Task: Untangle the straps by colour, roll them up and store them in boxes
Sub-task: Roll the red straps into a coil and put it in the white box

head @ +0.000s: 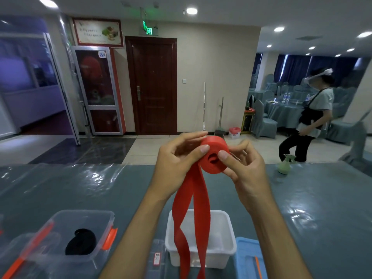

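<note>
Both hands raised above the table covered in grey-green cloth under clear plastic sheeting [60,188], working one flat red rubbery strap [193,214]. Upper part of it is already wound into a thick red coil [214,156], held in the air between the hands, well above the boxes. Left hand [177,158]: thumb on the coil's near face, fingers curled over its far side, so it grips the coil. Right hand [244,168]: thumb pressed on the face beside the centre hole, fingers curled behind, also pinching it. Two unwound lengths hang down from the coil, twisted once lower down, passing in front of the open white plastic box [228,248] and out of the bottom of the view; whether the ends touch the box cannot be told. To the left, a clear plastic box with orange clips [100,218] holds a rolled black strap [81,241], so black looks done and red is in progress. A blue lid [246,256] lies just right of the white box. Risks, as judged: the coil is held only by pinch, and a slackened thumb could let the springy turns unwind; the twist in the hanging lengths, if wound in, would make a lumpy roll; the trailing tail could snag the white box rim.
</note>
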A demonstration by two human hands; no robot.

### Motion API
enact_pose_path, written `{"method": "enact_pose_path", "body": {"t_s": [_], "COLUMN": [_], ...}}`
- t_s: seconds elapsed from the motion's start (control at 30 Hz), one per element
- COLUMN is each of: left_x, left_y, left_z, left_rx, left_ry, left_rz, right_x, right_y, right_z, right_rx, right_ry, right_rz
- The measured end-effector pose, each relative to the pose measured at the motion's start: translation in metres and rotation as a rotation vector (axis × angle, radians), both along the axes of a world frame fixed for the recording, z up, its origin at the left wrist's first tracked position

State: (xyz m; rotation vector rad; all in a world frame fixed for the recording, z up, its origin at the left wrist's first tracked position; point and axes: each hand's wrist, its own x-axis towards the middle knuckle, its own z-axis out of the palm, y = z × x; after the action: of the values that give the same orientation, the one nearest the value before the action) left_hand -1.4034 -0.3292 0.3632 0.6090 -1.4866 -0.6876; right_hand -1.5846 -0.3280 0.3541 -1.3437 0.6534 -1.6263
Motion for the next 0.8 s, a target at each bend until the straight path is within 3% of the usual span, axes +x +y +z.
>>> {"method": "enact_pose_path", "body": {"t_s": [0.27,0.4,0.63,0.8], "left_x": [0.005,0.002,-0.006,-0.012], "left_y": [-0.001,0.001,0.003,0.004], "left_z": [0.011,0.016,0.010,0.002], "left_rx": [0.046,-0.046,0.025,-0.018], "left_ry": [-0.075,0.033,0.043,0.150], "left_rz": [-0.057,0.027,-0.043,0.030], "right_x": [0.006,0.003,-0.001,-0.009], "right_y": [-0.002,-0.002,-0.001,0.002], "right_z": [0.016,0.025,0.029,0.023], "right_rx": [-0.063,-0.056,-0.092,-0.058], "right_ry": [-0.097,-0.064,-0.109,-0.010], "right_rz": [-0.024,-0.017,-0.041,-0.046]}}
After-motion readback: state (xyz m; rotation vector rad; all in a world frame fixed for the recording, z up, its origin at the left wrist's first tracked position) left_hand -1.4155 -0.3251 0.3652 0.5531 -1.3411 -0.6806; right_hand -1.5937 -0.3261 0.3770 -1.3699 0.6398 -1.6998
